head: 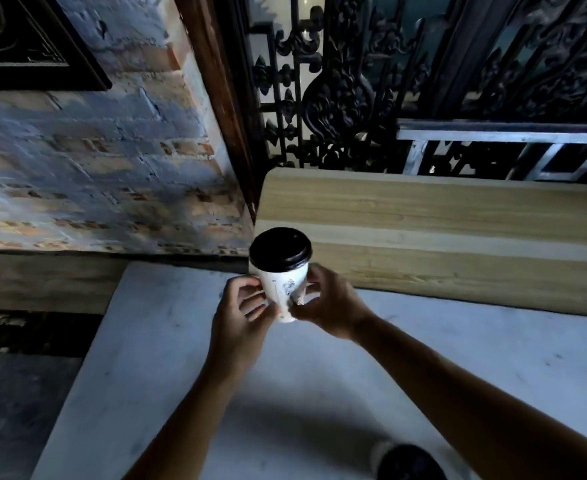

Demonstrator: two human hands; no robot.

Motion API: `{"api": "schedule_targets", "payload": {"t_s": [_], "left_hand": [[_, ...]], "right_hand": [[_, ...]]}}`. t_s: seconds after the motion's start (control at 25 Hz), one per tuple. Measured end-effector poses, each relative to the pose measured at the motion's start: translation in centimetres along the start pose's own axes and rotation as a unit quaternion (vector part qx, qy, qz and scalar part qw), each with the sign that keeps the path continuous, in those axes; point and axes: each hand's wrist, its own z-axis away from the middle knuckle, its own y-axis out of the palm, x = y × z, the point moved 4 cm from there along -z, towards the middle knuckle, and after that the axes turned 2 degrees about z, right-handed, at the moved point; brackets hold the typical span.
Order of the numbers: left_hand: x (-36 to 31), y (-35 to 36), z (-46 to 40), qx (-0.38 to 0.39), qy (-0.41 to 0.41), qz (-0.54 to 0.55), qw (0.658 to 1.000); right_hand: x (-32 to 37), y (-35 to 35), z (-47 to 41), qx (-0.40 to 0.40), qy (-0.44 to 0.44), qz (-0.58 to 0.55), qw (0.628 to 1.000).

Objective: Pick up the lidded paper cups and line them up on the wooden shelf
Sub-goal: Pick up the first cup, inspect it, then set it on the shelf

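Note:
A white paper cup [285, 284] with a black lid is held upright in the air, just in front of the left end of the light wooden shelf [441, 230]. My left hand [242, 313] grips its lower left side and my right hand [326, 303] grips its lower right side. A second cup with a black lid [406, 460] stands on the white counter [146, 358] at the bottom edge, between my forearms, partly cut off by the frame.
A brick wall [94, 168] rises to the left of the shelf. A dark wooden post and black ornate ironwork [337, 91] stand behind the shelf. A metal rail [499, 136] runs along the shelf's back right.

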Motion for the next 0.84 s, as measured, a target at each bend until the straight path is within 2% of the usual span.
{"api": "schedule_targets", "payload": {"t_s": [0.2,0.36,0.68,0.84], "left_hand": [[2.9,1.6,-16.4,0.052,0.047,-0.023,0.997],[5.1,3.3,-23.9,0.069,0.076,-0.033,0.994],[7.7,3.7,-27.1,0.054,0.139,-0.13,0.98],[7.7,3.0,-25.8,0.051,0.081,-0.115,0.989]], "right_hand": [[-1.7,2.3,-14.3,-0.121,-0.041,0.007,0.992],[-4.5,3.5,-21.2,-0.16,-0.04,0.039,0.986],[-7.5,5.0,-23.9,-0.175,-0.02,0.083,0.981],[-7.1,4.5,-22.3,-0.117,0.025,0.083,0.989]]}}
